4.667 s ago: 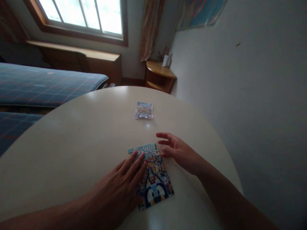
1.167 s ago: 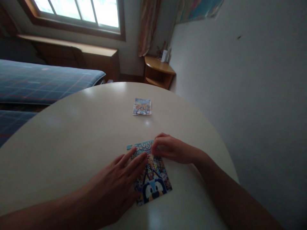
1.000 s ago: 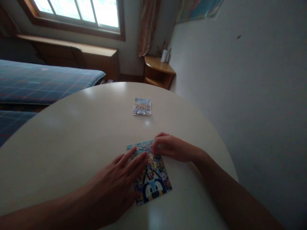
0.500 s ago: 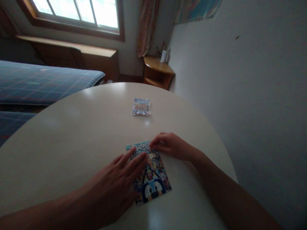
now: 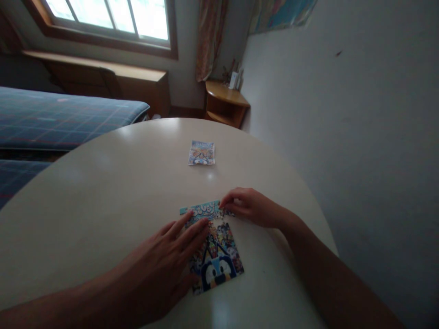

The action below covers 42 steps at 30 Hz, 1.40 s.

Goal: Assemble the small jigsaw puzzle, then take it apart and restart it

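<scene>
A jigsaw puzzle [image 5: 217,267] with a blue cartoon dog's face and lettering along its top lies flat on the pale table. My left hand [image 5: 168,253] rests on its left side, fingers stretched out over the pieces. At the upper right corner, my right hand [image 5: 254,208] has thumb and forefinger pinched on a small puzzle piece [image 5: 229,213], partly hidden under the fingers. A gap shows below the lettering on the right, between the top strip and the rest of the picture.
A small creased picture sheet [image 5: 201,153] with the same dog design lies farther back on the round table [image 5: 137,183]. A white wall [image 5: 360,137] runs along the right. Beyond the table are a plaid mattress [image 5: 68,119] and a corner shelf [image 5: 227,93].
My right hand has shifted slightly right, baring more of the lettering and the puzzle piece at its fingers. My left hand stays in place.
</scene>
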Available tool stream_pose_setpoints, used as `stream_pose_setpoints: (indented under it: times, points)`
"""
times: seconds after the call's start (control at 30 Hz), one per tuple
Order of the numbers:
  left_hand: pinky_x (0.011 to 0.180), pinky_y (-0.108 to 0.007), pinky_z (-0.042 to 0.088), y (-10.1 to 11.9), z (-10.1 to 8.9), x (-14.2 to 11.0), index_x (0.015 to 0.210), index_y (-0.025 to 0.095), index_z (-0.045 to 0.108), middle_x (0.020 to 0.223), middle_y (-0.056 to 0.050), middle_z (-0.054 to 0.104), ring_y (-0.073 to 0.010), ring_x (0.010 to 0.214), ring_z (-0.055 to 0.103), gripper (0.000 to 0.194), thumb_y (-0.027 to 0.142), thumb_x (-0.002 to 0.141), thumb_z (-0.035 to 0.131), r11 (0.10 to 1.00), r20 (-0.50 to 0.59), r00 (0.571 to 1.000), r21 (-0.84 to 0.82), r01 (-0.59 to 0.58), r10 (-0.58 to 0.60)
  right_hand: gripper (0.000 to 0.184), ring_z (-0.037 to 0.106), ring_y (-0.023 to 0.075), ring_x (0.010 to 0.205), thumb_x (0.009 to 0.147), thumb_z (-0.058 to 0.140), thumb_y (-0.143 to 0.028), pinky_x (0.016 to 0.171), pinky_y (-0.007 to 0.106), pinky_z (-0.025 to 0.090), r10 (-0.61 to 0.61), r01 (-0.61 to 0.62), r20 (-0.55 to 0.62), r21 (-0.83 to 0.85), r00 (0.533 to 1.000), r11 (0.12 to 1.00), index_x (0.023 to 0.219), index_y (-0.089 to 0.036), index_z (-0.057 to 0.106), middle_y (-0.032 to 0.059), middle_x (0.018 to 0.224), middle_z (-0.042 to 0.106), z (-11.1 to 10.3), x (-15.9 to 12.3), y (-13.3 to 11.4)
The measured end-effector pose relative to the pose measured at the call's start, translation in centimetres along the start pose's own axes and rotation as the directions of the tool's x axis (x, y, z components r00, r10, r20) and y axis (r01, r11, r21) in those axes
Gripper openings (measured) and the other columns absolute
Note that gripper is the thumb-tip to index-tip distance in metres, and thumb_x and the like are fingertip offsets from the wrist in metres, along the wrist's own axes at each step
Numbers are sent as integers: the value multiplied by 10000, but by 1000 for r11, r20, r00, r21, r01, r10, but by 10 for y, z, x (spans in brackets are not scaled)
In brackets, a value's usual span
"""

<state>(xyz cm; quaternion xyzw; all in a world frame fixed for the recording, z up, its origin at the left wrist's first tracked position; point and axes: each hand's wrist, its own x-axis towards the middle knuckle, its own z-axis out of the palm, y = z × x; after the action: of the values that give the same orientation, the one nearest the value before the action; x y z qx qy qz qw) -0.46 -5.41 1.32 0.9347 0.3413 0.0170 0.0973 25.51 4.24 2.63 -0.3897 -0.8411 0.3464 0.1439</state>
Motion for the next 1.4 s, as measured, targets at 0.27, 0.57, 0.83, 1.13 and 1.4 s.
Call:
stream_pose_setpoints:
  times: [0.27, 0.57, 0.83, 1.13, 1.4]
  points:
    - [1140, -496, 335, -3, -6, 1, 1461, 171, 401, 1543, -91, 369, -337, 1420, 308, 609, 272, 874, 529, 998, -24, 1000, -57, -8, 6, 157, 608, 117, 729, 907, 606, -290, 698, 241, 477, 6, -5, -8, 80, 1000, 997, 952, -174, 700, 21, 834, 701, 2, 0, -2]
    - [963, -412, 499, -7, -14, 21, 1158, 215, 609, 1199, -79, 653, -243, 1140, 573, 255, 294, 932, 522, 954, -243, 957, -287, 85, -159, 148, 616, 124, 785, 896, 629, -304, 740, 260, 496, -53, 58, -32, 178, 998, 982, 960, -171, 643, 30, 884, 691, 15, 0, -15]
    - [629, -252, 492, -18, -8, 39, 887, 200, 644, 753, 12, 695, -115, 599, 586, 112, 280, 892, 566, 762, -270, 869, -624, 171, -416, 123, 629, 123, 768, 876, 648, -271, 715, 268, 514, -19, 62, -158, 271, 987, 961, 952, -179, 622, 23, 855, 683, 30, 0, -35]
    - [582, -234, 464, -20, -7, 45, 802, 175, 633, 716, 12, 689, -109, 578, 572, 111, 264, 863, 607, 688, -290, 786, -691, 223, -546, 179, 607, 104, 661, 819, 718, -306, 623, 241, 471, 88, -25, -218, 276, 972, 961, 920, -162, 681, 10, 760, 694, 28, 2, -34]
    - [624, -259, 464, -21, -2, 43, 847, 185, 608, 753, 2, 682, -132, 651, 604, 95, 265, 876, 566, 748, -311, 801, -620, 237, -511, 144, 620, 115, 652, 841, 687, -301, 609, 238, 473, 131, -103, -121, 216, 984, 971, 873, -166, 726, 22, 754, 717, 19, -6, -33]
